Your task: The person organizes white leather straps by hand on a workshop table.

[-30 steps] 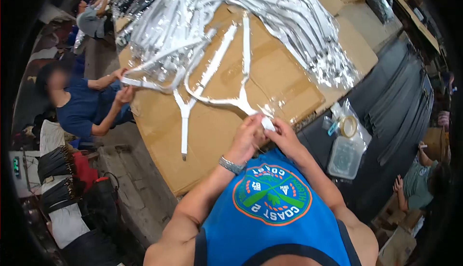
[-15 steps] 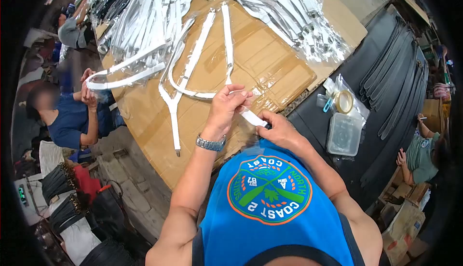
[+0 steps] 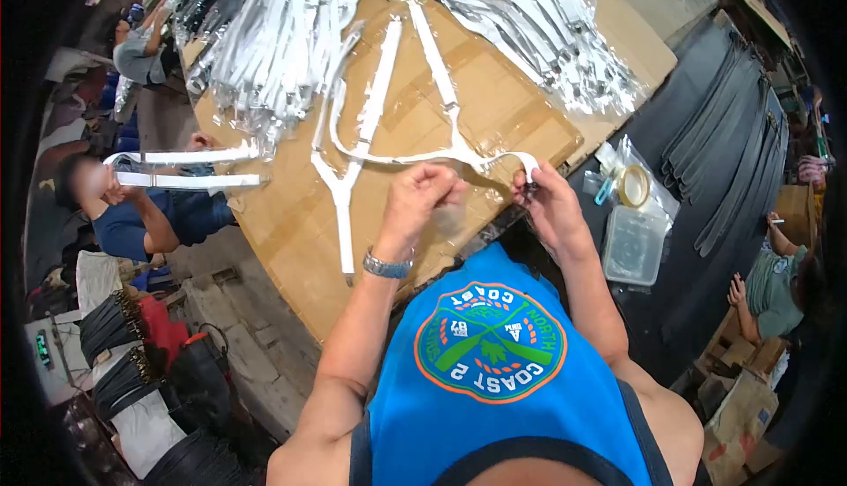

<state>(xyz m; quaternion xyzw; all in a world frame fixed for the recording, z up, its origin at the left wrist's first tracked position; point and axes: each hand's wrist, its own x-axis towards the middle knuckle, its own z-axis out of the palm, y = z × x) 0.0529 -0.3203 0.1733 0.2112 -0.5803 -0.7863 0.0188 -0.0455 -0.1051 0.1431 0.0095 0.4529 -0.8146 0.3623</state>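
Observation:
My right hand [image 3: 553, 208] pinches the clip end of white suspenders [image 3: 459, 144], whose Y-shaped joint lies on the cardboard in front of me. My left hand [image 3: 422, 208], with a metal watch on its wrist, has its fingertips pressed together. A clear, blurred patch shows beneath those fingers, and what they hold I cannot make out. Another pair of white suspenders [image 3: 343, 213] lies flat to the left, its single tail pointing toward me. The cardboard sheet [image 3: 291, 248] lies under both pairs.
A large heap of plastic-wrapped white straps [image 3: 291, 36] covers the far side. At right are a tape roll [image 3: 633, 186], a clear plastic box [image 3: 632, 246] and black straps [image 3: 719, 133]. A co-worker [image 3: 150, 221] at left holds white straps [image 3: 190, 180].
My right hand has moved up and right with the strap end, and my left hand has let go of the strap. The co-worker's straps have moved left, off the cardboard's middle.

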